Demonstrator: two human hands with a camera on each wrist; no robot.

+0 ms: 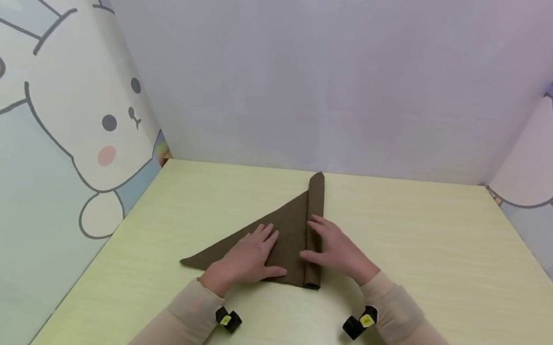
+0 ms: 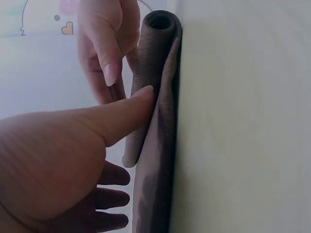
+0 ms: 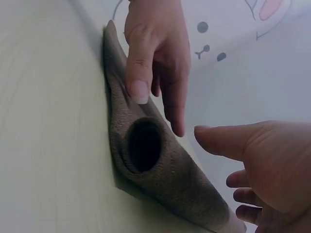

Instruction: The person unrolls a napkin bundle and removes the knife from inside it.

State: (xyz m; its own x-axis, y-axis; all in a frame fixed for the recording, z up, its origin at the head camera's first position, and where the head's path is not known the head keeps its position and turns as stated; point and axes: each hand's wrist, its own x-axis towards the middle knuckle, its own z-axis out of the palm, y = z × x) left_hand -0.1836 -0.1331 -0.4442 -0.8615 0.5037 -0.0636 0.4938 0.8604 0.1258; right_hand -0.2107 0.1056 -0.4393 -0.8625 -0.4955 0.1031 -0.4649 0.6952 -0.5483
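Observation:
A brown cloth [image 1: 297, 219] lies on the table, its flat part a triangle with a point at the left. Along its right side runs a rolled edge [image 1: 316, 199], whose hollow near end shows in the right wrist view as a round opening [image 3: 146, 145]. My left hand [image 1: 247, 256] rests on the flat part with fingers spread and the thumb pointing toward the roll. Over the roll is my right hand [image 1: 341, 252], fingers extended and apart, fingertips at the seam where roll meets flat cloth. Neither hand grips the cloth.
The pale yellow table [image 1: 448, 269] extends on both sides of the cloth. A plain whitish wall [image 1: 317, 75] stands behind it, with cartoon-printed panels [image 1: 54, 171] at the sides. Each wrist wears a small black camera [image 1: 353, 327].

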